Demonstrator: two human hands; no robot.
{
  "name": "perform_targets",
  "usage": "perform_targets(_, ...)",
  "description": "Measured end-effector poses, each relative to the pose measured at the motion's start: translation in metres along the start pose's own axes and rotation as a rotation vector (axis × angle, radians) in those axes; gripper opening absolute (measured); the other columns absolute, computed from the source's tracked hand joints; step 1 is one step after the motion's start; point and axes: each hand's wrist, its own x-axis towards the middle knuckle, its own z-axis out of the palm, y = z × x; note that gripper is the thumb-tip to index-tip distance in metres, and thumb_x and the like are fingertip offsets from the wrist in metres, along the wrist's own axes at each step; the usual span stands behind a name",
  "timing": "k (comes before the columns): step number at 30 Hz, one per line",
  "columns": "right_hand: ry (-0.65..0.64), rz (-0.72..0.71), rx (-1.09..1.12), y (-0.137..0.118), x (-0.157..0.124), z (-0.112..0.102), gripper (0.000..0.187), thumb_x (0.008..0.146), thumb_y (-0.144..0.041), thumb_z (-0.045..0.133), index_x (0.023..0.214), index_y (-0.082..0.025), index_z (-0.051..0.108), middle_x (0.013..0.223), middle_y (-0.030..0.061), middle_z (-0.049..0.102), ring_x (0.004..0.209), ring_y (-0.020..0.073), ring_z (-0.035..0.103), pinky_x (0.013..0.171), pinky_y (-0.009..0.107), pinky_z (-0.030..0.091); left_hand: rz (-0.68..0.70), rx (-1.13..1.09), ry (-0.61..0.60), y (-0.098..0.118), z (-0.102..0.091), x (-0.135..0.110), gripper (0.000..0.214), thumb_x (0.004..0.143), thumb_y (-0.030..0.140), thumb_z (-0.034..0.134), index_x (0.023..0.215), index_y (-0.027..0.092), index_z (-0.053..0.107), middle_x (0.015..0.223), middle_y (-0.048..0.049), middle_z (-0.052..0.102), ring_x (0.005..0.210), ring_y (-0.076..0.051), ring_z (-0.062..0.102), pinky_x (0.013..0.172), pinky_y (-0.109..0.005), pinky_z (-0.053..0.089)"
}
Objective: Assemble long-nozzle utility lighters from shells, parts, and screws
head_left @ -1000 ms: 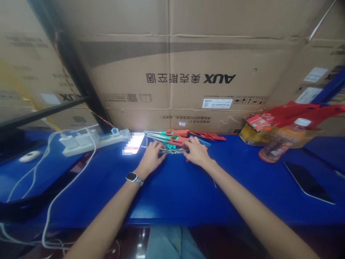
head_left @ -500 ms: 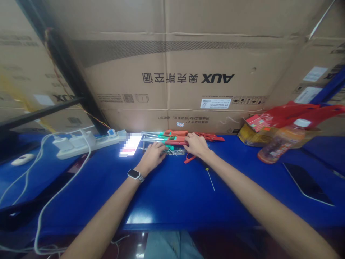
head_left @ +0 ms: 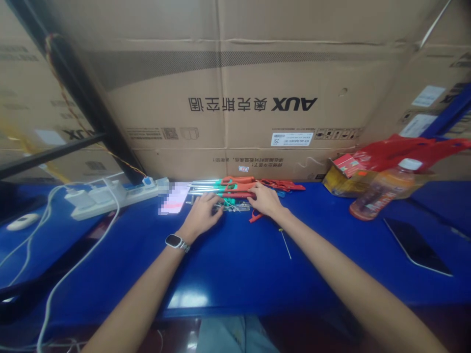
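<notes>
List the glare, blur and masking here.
Head view: white glare on the blue table near its front edge; head view: square blocks hide the left part of the pale rectangle; head view: small pieces beside the left hand too soft to identify.

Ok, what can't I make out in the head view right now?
All in the head view:
Whether the left hand holds anything: its back hides the palm.
Ends of the red-orange handles: covered by the right hand.
Small pieces between the hands: too small to identify.
Bright panel, left part: masked by pixelation.
Part of the yellow box: behind the bottle.
</notes>
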Motion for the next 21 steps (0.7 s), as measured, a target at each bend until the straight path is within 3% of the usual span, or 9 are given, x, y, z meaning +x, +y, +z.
perform_targets(5, 0.049, 0.036, 0.165, 0.011, -0.027, -0.010, 0.032, 0.093, -0.030, 0.051, 0.122, -0.027, 0.065, 0.124, 0.0038, 0.063, 0.107, 0.0199, 0.063, 0.077, 0.028, 0.049, 0.076, -0.064, 0.014, 0.017, 0.001, 0.008, 0.017, 0.095, 0.026, 0.049, 0.101, 0.020, 0.063, 0.108, -0.0066, 0.066, 0.102, -0.024, 0.058, 0.089, -0.040, 0.045)
perform_targets(10, 0.104, 0.234, 0.196, 0.048, -0.047, -0.018, 0.028, 0.092, -0.025, 0.051, 0.114, -0.027, 0.068, 0.120, 0.0026, 0.065, 0.098, 0.0194, 0.066, 0.078, 0.030, 0.050, 0.168, -0.100, 0.000, 0.045, 0.011, 0.041, 0.017, 0.094, 0.021, 0.048, 0.094, 0.018, 0.064, 0.096, -0.0079, 0.066, 0.096, -0.024, 0.059, 0.088, -0.039, 0.047)
perform_targets(15, 0.108, 0.387, 0.171, 0.081, -0.056, -0.017, 0.025, 0.090, -0.025, 0.053, 0.110, -0.026, 0.068, 0.121, 0.0040, 0.065, 0.104, 0.0230, 0.065, 0.080, 0.033, 0.050, 0.182, -0.044, -0.073, 0.074, 0.037, 0.092, 0.014, 0.091, 0.016, 0.054, 0.098, 0.018, 0.065, 0.101, -0.0095, 0.065, 0.098, -0.025, 0.059, 0.087, -0.040, 0.048)
perform_targets(21, 0.113, 0.457, 0.193, 0.092, -0.067, -0.014, 0.025, 0.090, -0.025, 0.052, 0.109, -0.027, 0.068, 0.120, 0.0038, 0.065, 0.105, 0.0224, 0.065, 0.080, 0.032, 0.051, 0.227, 0.077, -0.165, 0.096, 0.078, 0.149, 0.017, 0.088, 0.015, 0.058, 0.102, 0.014, 0.067, 0.102, -0.0134, 0.065, 0.101, -0.029, 0.056, 0.086, -0.040, 0.046)
